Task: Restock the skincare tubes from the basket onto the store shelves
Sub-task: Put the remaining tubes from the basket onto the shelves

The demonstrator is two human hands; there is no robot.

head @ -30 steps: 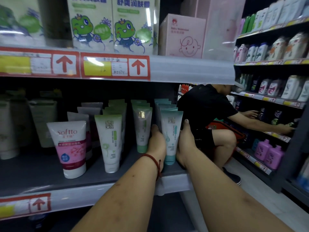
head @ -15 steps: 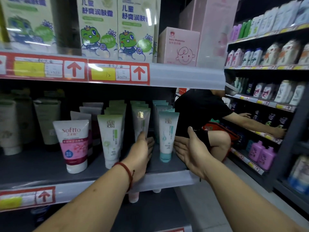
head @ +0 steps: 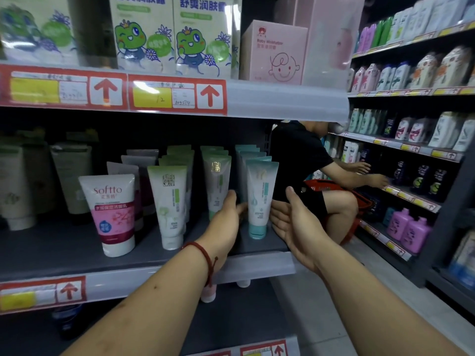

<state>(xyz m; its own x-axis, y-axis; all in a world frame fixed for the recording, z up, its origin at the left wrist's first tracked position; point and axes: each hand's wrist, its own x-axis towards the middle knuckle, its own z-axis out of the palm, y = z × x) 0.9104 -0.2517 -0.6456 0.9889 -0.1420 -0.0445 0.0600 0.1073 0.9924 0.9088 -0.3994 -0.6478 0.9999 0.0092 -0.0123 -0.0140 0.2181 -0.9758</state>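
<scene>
both hands had let go of the teal-capped tube (head: 261, 201) since a second before, when they were wrapped round it at the front of its row. it stood on its cap by itself near the front right corner of the shelf (head: 257, 267), upright, with more of the same kind lined up behind it.

the left hand (head: 226, 219) was just to its left, fingers loose and fairly straight, holding nothing. its fingertips reached in between the tube and the row of green-topped tubes (head: 218, 183) next door, and whether they brushed either one could not be told from where i stood. the right hand (head: 293, 224) hung just to the right of the tube, palm turned inward, fingers spread and relaxed, clear of it.

further left a pink softto tube (head: 113, 214) stood alone at the front of its own row. behind the shelf end a crouching person (head: 300, 160) worked at the far shelving with a red basket (head: 314, 187) at the knee. i could not say whether that was the basket being emptied.

it looked to me like the tail end of one placement: tube set down, faced forward, hands freed. the next move would call for drawing both arms back without clipping the tube, which looked easy to topple, then going down to the basket for another.
</scene>
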